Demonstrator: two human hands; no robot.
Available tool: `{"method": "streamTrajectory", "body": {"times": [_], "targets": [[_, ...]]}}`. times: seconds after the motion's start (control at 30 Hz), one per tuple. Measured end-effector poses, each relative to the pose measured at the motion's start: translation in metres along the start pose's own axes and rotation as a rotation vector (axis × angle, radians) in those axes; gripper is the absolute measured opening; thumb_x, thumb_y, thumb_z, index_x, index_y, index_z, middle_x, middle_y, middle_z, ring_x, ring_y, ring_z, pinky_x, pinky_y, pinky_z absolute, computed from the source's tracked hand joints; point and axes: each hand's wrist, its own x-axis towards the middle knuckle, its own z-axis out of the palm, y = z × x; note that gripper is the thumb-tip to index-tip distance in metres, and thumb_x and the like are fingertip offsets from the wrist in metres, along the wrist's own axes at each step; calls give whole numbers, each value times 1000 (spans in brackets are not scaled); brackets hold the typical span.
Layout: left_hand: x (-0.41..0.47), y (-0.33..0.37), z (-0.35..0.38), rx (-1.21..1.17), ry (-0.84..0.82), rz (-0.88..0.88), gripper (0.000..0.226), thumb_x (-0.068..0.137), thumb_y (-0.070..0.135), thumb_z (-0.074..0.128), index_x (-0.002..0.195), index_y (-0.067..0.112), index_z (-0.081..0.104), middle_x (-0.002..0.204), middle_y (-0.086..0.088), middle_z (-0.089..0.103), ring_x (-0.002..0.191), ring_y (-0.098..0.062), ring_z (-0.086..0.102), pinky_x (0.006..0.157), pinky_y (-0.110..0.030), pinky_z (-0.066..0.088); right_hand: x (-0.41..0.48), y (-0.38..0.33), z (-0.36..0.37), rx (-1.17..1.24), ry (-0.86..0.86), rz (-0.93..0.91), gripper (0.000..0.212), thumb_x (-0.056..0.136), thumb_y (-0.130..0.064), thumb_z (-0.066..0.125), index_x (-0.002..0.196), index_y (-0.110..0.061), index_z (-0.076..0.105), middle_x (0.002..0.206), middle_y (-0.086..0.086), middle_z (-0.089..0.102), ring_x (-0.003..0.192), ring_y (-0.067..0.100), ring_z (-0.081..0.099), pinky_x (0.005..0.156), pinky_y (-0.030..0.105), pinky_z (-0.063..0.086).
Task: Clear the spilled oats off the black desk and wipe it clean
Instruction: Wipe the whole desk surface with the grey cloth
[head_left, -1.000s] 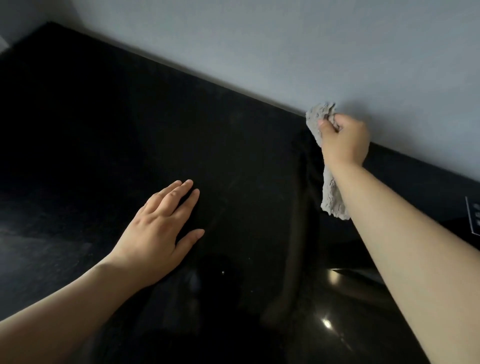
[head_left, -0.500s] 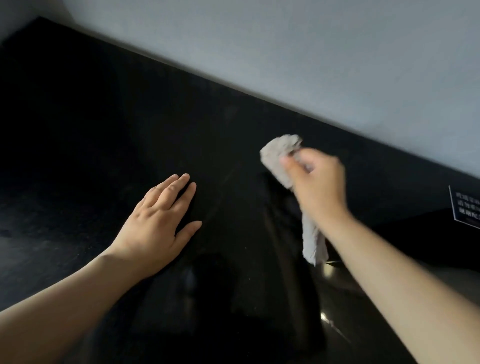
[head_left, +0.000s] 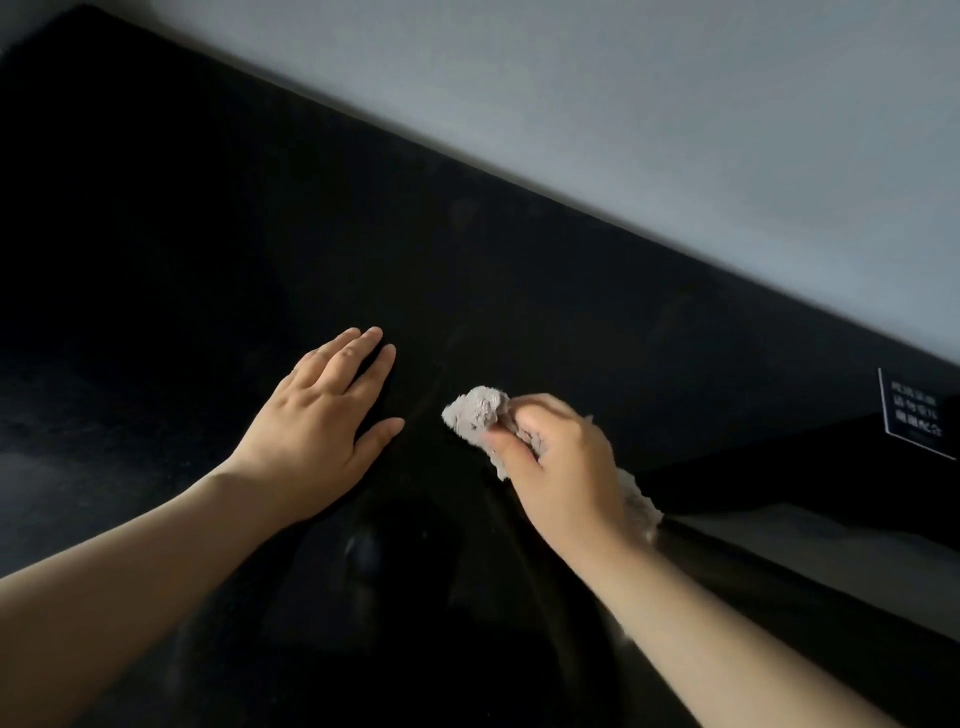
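Oats: no flakes can be made out anywhere on the bench (head_left: 208, 234). The dim light and black finish could hide small ones, so absence is not confirmed.
Bench position: it runs from the lower left to the right edge of the view, backed against the wall (head_left: 675, 130).
Cloth: a crumpled grey cloth (head_left: 478, 410) sits bunched on the bench just right of centre, with a loose tail showing beyond the wrist.
Cloth hold: the right grip (head_left: 561, 467) is closed round the cloth, thumb and fingers curled into the wad, bearing it onto the surface.
Brace: the left grip (head_left: 317, 421) holds nothing. Its fingers are straight and the palm lies flat on the bench, near the cloth but apart from it.
Step in hand: judged to be the wiping pass, with the clearing apparently done or nearly so.
Method advised: flatten the wad for fuller contact and work in overlapping strokes in one direction. Turn to a fresh face when soiled, and shift the bracing palm so the patch beneath it is covered.
Surface: glossy black, with faint smears near the centre and dull reflections nearer the viewer. Streaks will show, so a low-angle check is advised.
Room: a plain pale grey wall. A small dark sign (head_left: 914, 415) with pale lettering, unreadable, stands at the right, and a paler strip (head_left: 831, 540) of uncertain nature lies below it.
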Motion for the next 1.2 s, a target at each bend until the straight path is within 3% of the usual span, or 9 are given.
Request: {"method": "streamTrajectory", "body": {"times": [0.07, 0.27, 0.37, 0.57, 0.63, 0.7, 0.83, 1.0, 1.2], "targets": [[2, 2, -3, -5, 9, 0, 76, 89, 60, 25, 149, 15, 34, 157, -2, 24, 146, -20, 17, 114, -36, 18, 5, 3, -20, 90, -5, 52, 31, 83, -33, 65, 62, -13, 55, 73, -4, 61, 66, 11, 58, 59, 34, 47], [5, 1, -6, -10, 27, -1, 76, 89, 61, 24, 150, 16, 29, 159, 0, 20, 147, -18, 11, 113, -31, 11, 80, 40, -48, -138, 439, 341, 47, 94, -26, 57, 56, -18, 29, 61, -5, 38, 54, 11, 33, 52, 21, 23], [2, 2, -3, -21, 21, -15, 75, 90, 59, 27, 151, 16, 28, 159, 0, 19, 147, -17, 10, 113, -30, 8, 74, 32, -18, -285, 412, 371, 30, 96, -31, 53, 69, -23, 42, 83, -6, 46, 72, 14, 42, 63, 27, 27], [-4, -4, -2, -5, -4, -12, 74, 91, 60, 26, 151, 16, 27, 159, -1, 19, 147, -18, 10, 113, -31, 9, 0, -12, 27, -104, 136, 66, 37, 89, -32, 63, 60, -27, 40, 71, -11, 53, 60, 7, 49, 51, 14, 34], [-5, -1, -4, -6, 5, -25, 67, 96, 53, 37, 151, 16, 26, 160, -1, 17, 148, -17, 8, 112, -29, 6, -8, -13, 13, 92, 30, 117, 32, 86, -37, 64, 63, -17, 55, 68, -5, 61, 62, 10, 57, 56, 31, 47], [-2, 4, -8, -15, 14, -28, 68, 95, 49, 39, 152, 16, 23, 160, 0, 14, 148, -17, 5, 112, -27, 2, 0, -5, -15, 135, 152, 141, 34, 85, -38, 62, 64, -12, 58, 59, -1, 56, 58, 11, 53, 54, 35, 44], [5, 6, -14, -10, 10, -9, 69, 94, 51, 34, 153, 16, 20, 161, -1, 10, 148, -16, 2, 113, -27, 1, 40, 26, -59, -77, 453, 245, 50, 91, -26, 59, 53, -22, 26, 55, -6, 31, 50, 9, 30, 48, 22, 22], [2, 8, -11, -2, -14, -11, 69, 95, 49, 35, 153, 16, 18, 161, -2, 9, 148, -18, 1, 116, -32, 5, 35, 33, -18, -311, 451, 308, 36, 94, -31, 54, 64, -22, 37, 77, -7, 48, 64, 12, 40, 50, 26, 19], [0, 1, -7, 10, -64, -43, 69, 95, 49, 39, 153, 16, 19, 161, -1, 10, 148, -18, 4, 119, -35, 10, -61, -21, 32, -92, 244, 50, 37, 90, -35, 57, 62, -27, 34, 67, -13, 44, 57, 6, 40, 53, 15, 25]]}}
